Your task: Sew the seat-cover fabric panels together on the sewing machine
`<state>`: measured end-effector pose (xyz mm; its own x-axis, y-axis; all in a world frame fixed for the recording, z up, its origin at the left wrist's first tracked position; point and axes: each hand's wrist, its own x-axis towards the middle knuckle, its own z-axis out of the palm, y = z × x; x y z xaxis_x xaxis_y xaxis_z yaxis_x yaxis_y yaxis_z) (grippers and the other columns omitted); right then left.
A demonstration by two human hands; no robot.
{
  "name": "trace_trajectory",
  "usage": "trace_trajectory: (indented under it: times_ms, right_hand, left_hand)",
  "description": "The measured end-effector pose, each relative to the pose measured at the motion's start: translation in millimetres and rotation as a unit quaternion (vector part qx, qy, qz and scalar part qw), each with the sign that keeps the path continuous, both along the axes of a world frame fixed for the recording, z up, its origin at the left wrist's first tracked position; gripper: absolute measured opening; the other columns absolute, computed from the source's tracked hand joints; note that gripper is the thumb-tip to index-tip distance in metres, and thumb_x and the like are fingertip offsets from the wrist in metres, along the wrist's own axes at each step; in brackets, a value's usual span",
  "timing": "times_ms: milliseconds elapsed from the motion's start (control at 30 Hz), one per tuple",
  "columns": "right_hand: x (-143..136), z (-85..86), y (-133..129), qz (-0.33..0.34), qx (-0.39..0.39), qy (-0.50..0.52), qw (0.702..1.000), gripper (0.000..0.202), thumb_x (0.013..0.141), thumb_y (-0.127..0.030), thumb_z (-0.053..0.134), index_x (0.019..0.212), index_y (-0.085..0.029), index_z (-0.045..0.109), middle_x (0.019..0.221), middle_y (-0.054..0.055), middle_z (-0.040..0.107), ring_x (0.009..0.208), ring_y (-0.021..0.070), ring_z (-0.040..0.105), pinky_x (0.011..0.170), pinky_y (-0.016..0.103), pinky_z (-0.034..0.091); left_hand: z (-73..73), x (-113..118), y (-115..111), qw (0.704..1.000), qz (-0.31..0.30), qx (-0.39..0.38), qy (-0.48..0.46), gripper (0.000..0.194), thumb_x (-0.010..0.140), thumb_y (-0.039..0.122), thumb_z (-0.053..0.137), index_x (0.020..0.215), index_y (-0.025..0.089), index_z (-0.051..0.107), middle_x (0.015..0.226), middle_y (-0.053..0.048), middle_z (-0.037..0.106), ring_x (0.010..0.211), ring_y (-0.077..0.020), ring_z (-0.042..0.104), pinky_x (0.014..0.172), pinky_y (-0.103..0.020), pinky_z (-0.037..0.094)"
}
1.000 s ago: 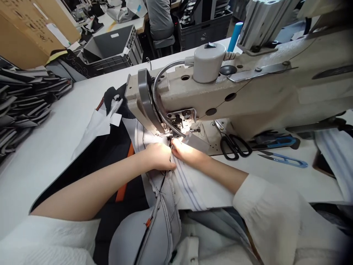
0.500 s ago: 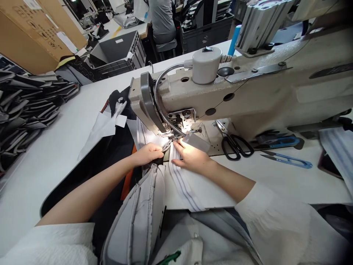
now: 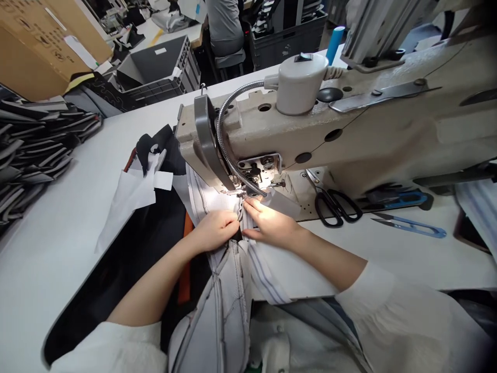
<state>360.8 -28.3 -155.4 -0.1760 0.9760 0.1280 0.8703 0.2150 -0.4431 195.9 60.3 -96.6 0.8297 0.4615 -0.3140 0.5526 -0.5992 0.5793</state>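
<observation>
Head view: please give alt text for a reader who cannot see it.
Two bare hands, left hand and right hand, press grey fabric at the needle of a beige sewing machine. Black scissors and blue snips lie on the white table.

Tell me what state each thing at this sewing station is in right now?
Left hand: curled, gripping the grey padded piece.
Right hand: flat, pressing the striped white fabric.
Lamp: lit.
Black scissors: closed, lying flat.
Blue thread snips: lying on the table.
Grey crate: open.
</observation>
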Motion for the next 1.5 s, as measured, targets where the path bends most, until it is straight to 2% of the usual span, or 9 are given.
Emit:
trace_trajectory:
  times_ms: [167,300,467,567,667,800,933,1100,1500]
  right_hand:
    - [4,-2.0,0,0.023,0.018,-0.008,1.000,0.063,0.082,-0.043,0.053,0.133,-0.009,0.041,0.138,0.016,0.042,0.123,0.0291,0.041,0.102,0.038,0.034]
    - [6,-0.6,1,0.034,0.034,-0.012,0.999,0.062,0.081,-0.043,0.052,0.133,-0.010,0.042,0.132,0.016,0.047,0.122,0.0289,0.042,0.101,0.040,0.033]
    - [15,2.9,2,0.031,0.088,-0.024,0.995,0.047,0.086,-0.040,0.049,0.127,-0.016,0.050,0.121,0.012,0.055,0.112,0.0272,0.048,0.097,0.042,0.034]
    - [24,0.8,3,-0.037,0.125,-0.038,0.991,0.027,0.091,-0.029,0.042,0.103,-0.019,0.063,0.100,0.009,0.063,0.097,0.0242,0.053,0.092,0.041,0.035]
    - [29,-4.8,4,-0.066,0.134,-0.040,0.988,0.025,0.091,-0.025,0.041,0.087,-0.019,0.066,0.087,0.008,0.062,0.087,0.0215,0.052,0.087,0.038,0.035]
    - [25,-7.4,4,0.025,0.113,-0.050,0.992,0.027,0.092,-0.021,0.039,0.108,-0.019,0.061,0.094,0.008,0.059,0.086,0.0186,0.050,0.083,0.033,0.036]
    - [17,2.8,2,0.053,0.095,-0.072,0.991,0.029,0.091,-0.020,0.039,0.115,-0.016,0.055,0.092,0.009,0.056,0.080,0.0180,0.047,0.070,0.029,0.036]
    - [4,10.9,2,0.028,0.105,-0.065,0.992,0.029,0.089,-0.020,0.041,0.115,-0.014,0.053,0.094,0.010,0.056,0.079,0.0184,0.047,0.067,0.029,0.037]
    - [-9,8.9,13,-0.037,0.065,-0.183,0.980,0.031,0.087,-0.016,0.039,0.112,-0.014,0.058,0.086,0.010,0.054,0.080,0.0218,0.046,0.074,0.033,0.037]
  left_hand:
    - [-1.1,-5,-21,0.974,0.005,0.225,-0.010,0.032,0.092,0.026,0.028,0.090,0.016,0.057,0.092,-0.008,0.057,0.089,-0.0200,0.050,0.082,-0.033,0.040]
    - [-5.2,-6,-22,0.950,0.001,0.310,0.028,0.039,0.090,0.026,0.032,0.121,0.014,0.051,0.123,-0.013,0.051,0.113,-0.0283,0.042,0.091,-0.041,0.038]
    - [-3.7,-2,-21,0.943,-0.031,0.318,0.092,0.040,0.086,0.023,0.035,0.121,0.016,0.054,0.107,-0.012,0.056,0.096,-0.0273,0.048,0.081,-0.041,0.041]
    - [-3.4,-2,-22,0.941,-0.021,0.327,0.091,0.041,0.083,0.023,0.039,0.121,0.019,0.054,0.106,-0.012,0.053,0.094,-0.0278,0.047,0.080,-0.041,0.041]
    - [-5.3,-4,-21,0.941,-0.018,0.326,0.086,0.045,0.082,0.023,0.040,0.125,0.022,0.052,0.105,-0.011,0.052,0.093,-0.0279,0.047,0.080,-0.041,0.040]
    - [-6.1,-3,-13,0.946,-0.040,0.309,0.083,0.051,0.079,0.021,0.041,0.130,0.022,0.048,0.102,-0.012,0.053,0.092,-0.0272,0.049,0.081,-0.040,0.041]
    - [-3.7,-2,-7,0.948,-0.054,0.305,0.074,0.044,0.078,0.020,0.041,0.119,0.021,0.055,0.099,-0.011,0.054,0.089,-0.0269,0.051,0.078,-0.040,0.041]
    - [-1.9,-1,-13,0.941,-0.051,0.328,0.062,0.027,0.076,0.019,0.042,0.095,0.016,0.062,0.096,-0.012,0.054,0.087,-0.0266,0.051,0.075,-0.038,0.042]
    - [-5.8,-1,-36,0.930,0.021,0.362,0.062,0.033,0.082,0.020,0.043,0.111,0.017,0.059,0.092,-0.011,0.053,0.085,-0.0268,0.050,0.069,-0.037,0.040]
